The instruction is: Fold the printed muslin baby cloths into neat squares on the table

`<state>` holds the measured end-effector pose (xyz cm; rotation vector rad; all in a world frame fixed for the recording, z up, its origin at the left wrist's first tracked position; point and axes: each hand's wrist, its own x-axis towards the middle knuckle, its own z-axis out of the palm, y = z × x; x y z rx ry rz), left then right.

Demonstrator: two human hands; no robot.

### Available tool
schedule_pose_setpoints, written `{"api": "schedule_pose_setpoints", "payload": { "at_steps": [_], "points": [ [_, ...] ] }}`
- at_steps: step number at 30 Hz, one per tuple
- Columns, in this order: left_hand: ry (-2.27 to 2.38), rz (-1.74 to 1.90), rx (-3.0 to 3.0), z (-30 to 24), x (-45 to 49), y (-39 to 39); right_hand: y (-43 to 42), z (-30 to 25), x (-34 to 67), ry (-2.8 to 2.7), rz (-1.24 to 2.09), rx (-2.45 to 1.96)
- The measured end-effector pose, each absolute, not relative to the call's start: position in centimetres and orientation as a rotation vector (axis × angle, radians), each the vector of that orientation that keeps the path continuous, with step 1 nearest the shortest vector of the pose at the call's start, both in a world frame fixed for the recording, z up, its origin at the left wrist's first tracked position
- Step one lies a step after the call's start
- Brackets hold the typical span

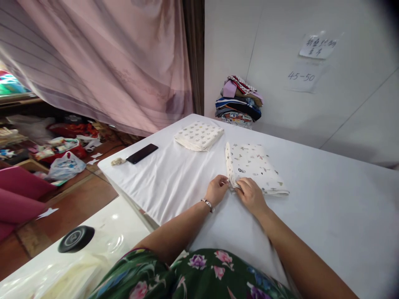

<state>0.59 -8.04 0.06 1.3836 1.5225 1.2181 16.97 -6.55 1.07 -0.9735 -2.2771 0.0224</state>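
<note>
A folded white cloth with small printed figures lies flat on the white-covered table, its layered folded edge facing left. At its near left corner, my left hand has its fingers closed in a pinch on the edge. Beside it, my right hand grips the same corner with fingers curled over the cloth and thumb tucked beneath. Farther back to the left rests a second folded cloth, white with a grey repeated pattern, touched by neither hand.
A black phone with a pale fluffy charm lies near the table's left edge. Stacked folded fabrics stand by the wall. A pink curtain hangs at left. A round black object sits on a lower white surface.
</note>
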Motion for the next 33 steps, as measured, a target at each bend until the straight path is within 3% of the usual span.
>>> {"api": "schedule_pose_setpoints", "payload": {
  "at_steps": [13,23,33],
  "points": [
    [1.775,0.797,1.598,1.5,1.1,-7.3,-6.0,0.4,16.6,-1.961,0.364,-1.053],
    [1.624,0.906,1.320,1.5,1.5,-7.0,-6.3,0.1,16.0,-2.051,0.322,-1.054],
    [1.639,0.928,1.645,0.8,0.1,-7.6,-5.5,-2.0,15.7,-1.928,0.206,-1.057]
  ]
}}
